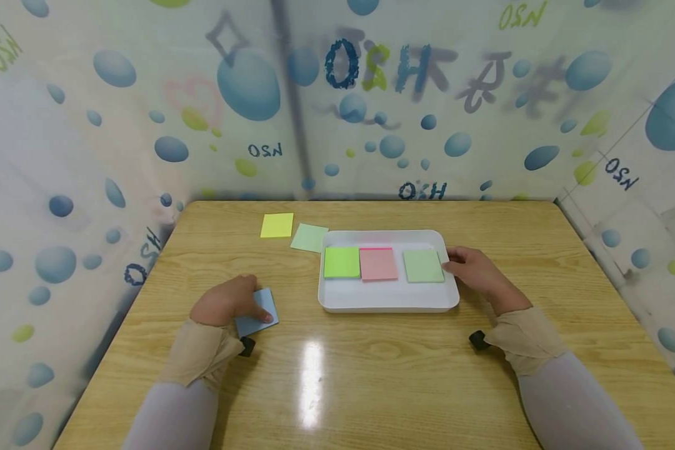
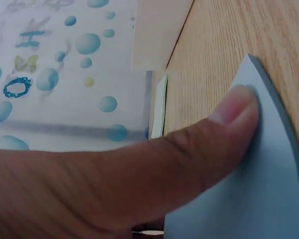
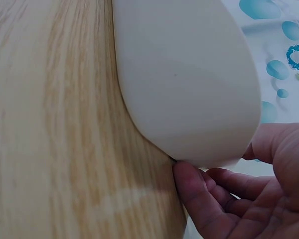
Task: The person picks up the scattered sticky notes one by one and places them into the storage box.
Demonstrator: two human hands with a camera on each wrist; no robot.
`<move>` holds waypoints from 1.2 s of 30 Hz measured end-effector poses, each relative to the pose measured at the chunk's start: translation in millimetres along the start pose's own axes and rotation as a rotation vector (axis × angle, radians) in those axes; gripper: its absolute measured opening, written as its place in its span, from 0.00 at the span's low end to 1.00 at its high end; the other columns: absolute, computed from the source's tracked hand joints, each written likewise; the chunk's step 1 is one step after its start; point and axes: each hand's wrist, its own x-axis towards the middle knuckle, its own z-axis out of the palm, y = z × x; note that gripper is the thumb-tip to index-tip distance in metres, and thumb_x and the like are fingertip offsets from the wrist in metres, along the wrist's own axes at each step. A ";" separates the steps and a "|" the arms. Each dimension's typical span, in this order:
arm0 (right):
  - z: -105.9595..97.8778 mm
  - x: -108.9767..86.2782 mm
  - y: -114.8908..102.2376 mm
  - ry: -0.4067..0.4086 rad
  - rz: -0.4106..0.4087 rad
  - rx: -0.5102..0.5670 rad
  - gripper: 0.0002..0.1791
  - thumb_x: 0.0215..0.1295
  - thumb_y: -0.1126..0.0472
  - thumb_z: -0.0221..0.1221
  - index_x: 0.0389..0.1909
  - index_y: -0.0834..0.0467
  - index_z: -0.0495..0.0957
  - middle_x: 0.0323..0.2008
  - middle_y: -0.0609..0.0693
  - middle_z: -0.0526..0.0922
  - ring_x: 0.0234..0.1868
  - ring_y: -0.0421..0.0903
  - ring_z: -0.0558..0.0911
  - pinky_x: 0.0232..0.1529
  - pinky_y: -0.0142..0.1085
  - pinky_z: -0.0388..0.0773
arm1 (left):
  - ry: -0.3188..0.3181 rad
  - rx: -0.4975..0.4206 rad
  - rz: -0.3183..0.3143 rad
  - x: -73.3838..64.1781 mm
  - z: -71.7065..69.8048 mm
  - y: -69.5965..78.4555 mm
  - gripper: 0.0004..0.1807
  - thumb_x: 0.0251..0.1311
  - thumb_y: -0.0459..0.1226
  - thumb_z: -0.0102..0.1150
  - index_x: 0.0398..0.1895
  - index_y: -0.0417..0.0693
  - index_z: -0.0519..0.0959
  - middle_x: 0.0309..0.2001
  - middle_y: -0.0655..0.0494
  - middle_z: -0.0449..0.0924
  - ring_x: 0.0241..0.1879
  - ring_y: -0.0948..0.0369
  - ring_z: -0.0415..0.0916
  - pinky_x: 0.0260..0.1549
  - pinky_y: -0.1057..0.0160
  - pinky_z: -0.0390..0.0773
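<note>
My left hand (image 1: 229, 301) grips a blue sticky note pad (image 1: 252, 322) low over the table, left of the tray. Its thumb lies across the pad's face in the left wrist view, and the other fingers are mostly hidden. A white tray (image 1: 388, 301) stands in the middle. My right hand (image 1: 477, 270) holds the tray's right end, thumb at the rim and fingers curled against the outer wall. In the tray, from left to right, sit a lime green pad (image 1: 341, 262), a pink pad (image 1: 379, 265) and a pale green pad (image 1: 424, 266).
Behind and left of the tray lie a yellow sticky note pad (image 1: 277, 225) and another pale green pad (image 1: 309, 237), whose right corner meets the tray's edge. The wooden table (image 1: 394, 381) backs onto a patterned curtain (image 1: 349, 150).
</note>
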 end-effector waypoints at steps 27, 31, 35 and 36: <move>0.4 2.3 1.7 -0.004 0.003 0.003 0.32 0.80 0.58 0.52 0.78 0.67 0.59 0.73 0.68 0.68 0.70 0.61 0.70 0.71 0.56 0.70 | 0.190 -0.042 0.058 9.4 4.7 -0.6 0.23 0.64 0.45 0.71 0.56 0.43 0.81 0.54 0.43 0.85 0.39 0.54 0.77 0.37 0.56 0.78; 0.3 1.4 1.3 -0.005 0.000 0.002 0.32 0.80 0.58 0.52 0.78 0.67 0.60 0.73 0.68 0.68 0.69 0.61 0.70 0.71 0.56 0.70 | 0.218 -0.033 0.074 9.4 4.1 -1.0 0.22 0.66 0.45 0.69 0.57 0.42 0.83 0.55 0.42 0.85 0.40 0.54 0.78 0.39 0.55 0.79; 0.1 1.1 0.7 -0.003 -0.001 0.003 0.32 0.80 0.58 0.52 0.78 0.67 0.60 0.73 0.68 0.68 0.69 0.61 0.70 0.71 0.56 0.70 | 0.238 -0.042 0.084 9.7 3.0 0.7 0.20 0.67 0.45 0.68 0.55 0.42 0.84 0.56 0.41 0.85 0.40 0.54 0.79 0.39 0.55 0.80; -0.2 1.0 0.4 -0.004 0.000 0.002 0.32 0.80 0.57 0.52 0.78 0.67 0.60 0.73 0.68 0.68 0.69 0.61 0.70 0.71 0.56 0.70 | 0.241 -0.045 0.086 9.7 2.7 1.4 0.19 0.67 0.45 0.67 0.55 0.42 0.84 0.56 0.41 0.85 0.41 0.54 0.79 0.39 0.55 0.80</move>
